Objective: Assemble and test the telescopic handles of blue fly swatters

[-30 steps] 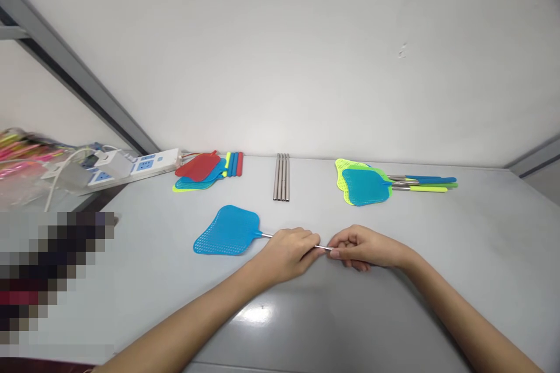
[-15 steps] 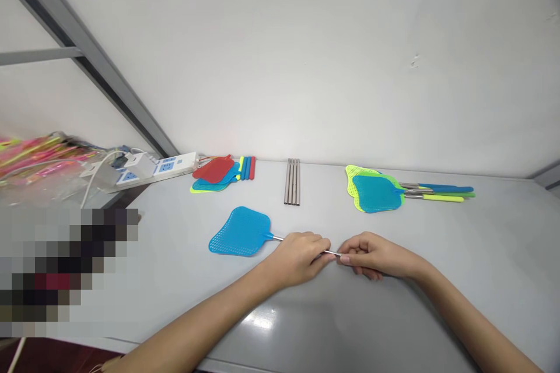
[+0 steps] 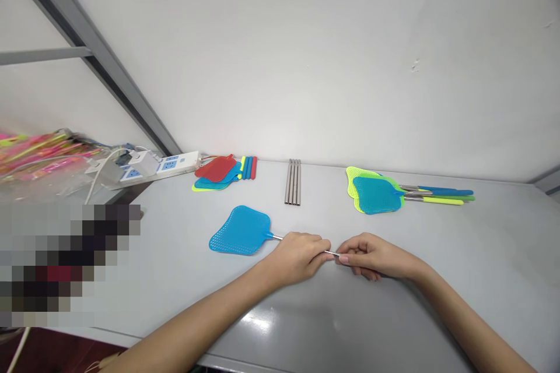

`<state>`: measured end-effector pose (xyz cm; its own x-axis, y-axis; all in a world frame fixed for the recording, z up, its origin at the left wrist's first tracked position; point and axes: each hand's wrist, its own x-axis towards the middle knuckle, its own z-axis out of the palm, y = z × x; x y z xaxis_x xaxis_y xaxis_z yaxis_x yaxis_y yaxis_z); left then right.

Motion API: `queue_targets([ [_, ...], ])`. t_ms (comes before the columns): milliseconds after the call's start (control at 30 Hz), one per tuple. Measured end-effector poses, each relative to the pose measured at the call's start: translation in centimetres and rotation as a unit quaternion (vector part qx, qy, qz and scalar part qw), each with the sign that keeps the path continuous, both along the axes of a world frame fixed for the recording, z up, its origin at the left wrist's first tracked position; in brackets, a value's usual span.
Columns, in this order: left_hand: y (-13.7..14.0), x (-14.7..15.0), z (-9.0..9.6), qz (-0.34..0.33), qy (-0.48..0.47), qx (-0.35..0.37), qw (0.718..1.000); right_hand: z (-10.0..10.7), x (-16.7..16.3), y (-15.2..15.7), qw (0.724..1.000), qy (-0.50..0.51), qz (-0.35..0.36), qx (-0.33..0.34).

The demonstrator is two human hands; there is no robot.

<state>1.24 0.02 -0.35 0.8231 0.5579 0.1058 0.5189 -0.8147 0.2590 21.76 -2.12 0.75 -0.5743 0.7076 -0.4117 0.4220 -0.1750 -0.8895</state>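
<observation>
A blue fly swatter (image 3: 242, 230) with a perforated head lies towards the left, its thin metal rod running right into my hands. My left hand (image 3: 301, 256) is closed around the rod just behind the head. Thumb and fingertips of my right hand (image 3: 367, 256) pinch the rod's other end, which shows as a short bright piece between the two hands. Whatever lies inside my right fingers is hidden. Behind my hands, several metal rods (image 3: 293, 182) lie side by side on the grey table (image 3: 175, 280).
At the back left are red, blue and yellow swatter heads (image 3: 217, 169) and several coloured handles (image 3: 248, 168). Swatters with handles (image 3: 378, 195) are stacked at right. A white power strip (image 3: 177, 164) and bagged colourful items (image 3: 44, 157) sit far left. A wall (image 3: 306, 70) rises behind.
The view has shifted very slightly. Both hands keep the same grip on the swatter's rod, with hardly any movement.
</observation>
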Motion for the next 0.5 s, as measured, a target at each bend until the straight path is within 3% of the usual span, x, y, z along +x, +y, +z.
queue_targets([
  [500,-0.07,0.08,0.15,0.006,0.003,-0.011,1.0,0.05,-0.03,-0.06,1.0,-0.008,-0.002,0.006],
])
